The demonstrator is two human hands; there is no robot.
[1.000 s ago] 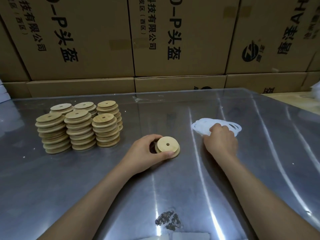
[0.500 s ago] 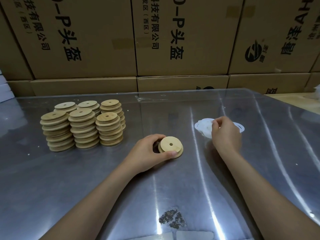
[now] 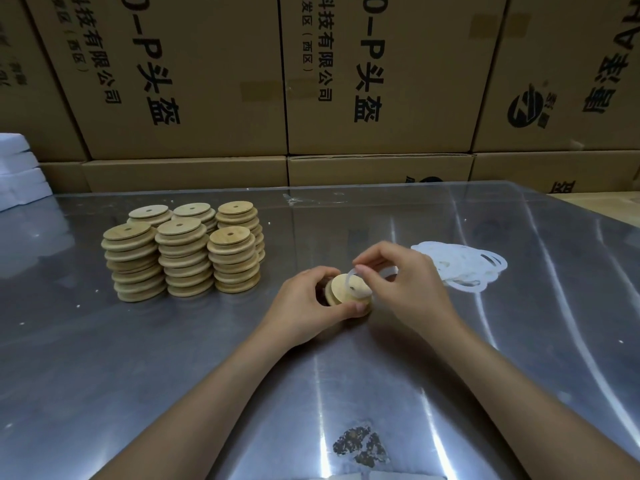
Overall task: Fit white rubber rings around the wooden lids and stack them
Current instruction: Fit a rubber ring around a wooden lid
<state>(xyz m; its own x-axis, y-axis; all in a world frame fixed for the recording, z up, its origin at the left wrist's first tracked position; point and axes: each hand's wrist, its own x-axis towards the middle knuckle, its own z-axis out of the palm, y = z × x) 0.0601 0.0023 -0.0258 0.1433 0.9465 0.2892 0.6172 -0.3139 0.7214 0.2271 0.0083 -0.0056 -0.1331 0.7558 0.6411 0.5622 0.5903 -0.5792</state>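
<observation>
Two hands meeting over one wooden lid (image 3: 348,289) near the middle of a shiny metal surface (image 3: 450,375). Left hand (image 3: 308,306) curled round the lid from the left side, thumb pressed on its near edge, fingers hooked over its far edge, lid tilted up slightly and facing the camera, small round hole at its centre. Left grip therefore grasping the lid. Right hand (image 3: 405,282) coming in from the right, thumb and forefinger pinching a thin white rubber ring (image 3: 349,275) and holding it against the lid's upper edge, part of the ring looped over the top face, not yet seated all the way round. Right grip grasping the ring.

Just beyond the right hand, flat on the surface, a loose heap of white rubber rings (image 3: 460,263), overlapping one another.

Farther left and well apart from the hands, six stacks of wooden lids (image 3: 180,251) standing close together in two rows of three, each top lid showing a centre hole. Cannot tell from here whether those lids carry rings.

Near the bottom edge of the surface, a dark patchy stain (image 3: 360,445). Behind the surface, a wall of brown cardboard boxes (image 3: 207,81) printed with black characters. At far left, a pile of white foam-like sheets (image 3: 17,168), partly cut off by the frame.
</observation>
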